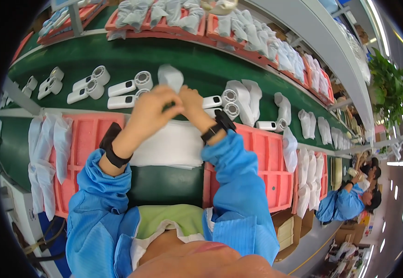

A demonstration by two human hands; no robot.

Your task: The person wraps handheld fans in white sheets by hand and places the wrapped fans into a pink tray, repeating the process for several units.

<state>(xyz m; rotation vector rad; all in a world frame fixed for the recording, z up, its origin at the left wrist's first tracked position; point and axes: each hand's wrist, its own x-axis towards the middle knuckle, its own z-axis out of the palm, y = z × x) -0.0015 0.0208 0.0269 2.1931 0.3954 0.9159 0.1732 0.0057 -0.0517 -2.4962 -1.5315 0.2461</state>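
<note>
A translucent white bag [170, 78] with a rounded, bulky end stands up between my hands over the green belt; what fills it is hidden. My left hand [152, 111] is closed in a pinch at the bag's lower part. Close against it, my right hand [192, 101] has its fingers curled round the same part, mostly covered. White handheld devices with round, ringed heads, like small fans [123, 88], lie in pairs to the left. More of these devices [212, 102] lie just right of my right hand. Below my hands is a stack of white sheets or flat bags [166, 146].
Pink compartment trays [88, 153] flank the stack, with another tray [268, 180] at the right. Bagged pieces [55, 143] lie on the left tray, others [245, 99] on the green belt [118, 53]. Loaded trays [157, 30] line the far side. Co-workers [345, 201] sit at the right.
</note>
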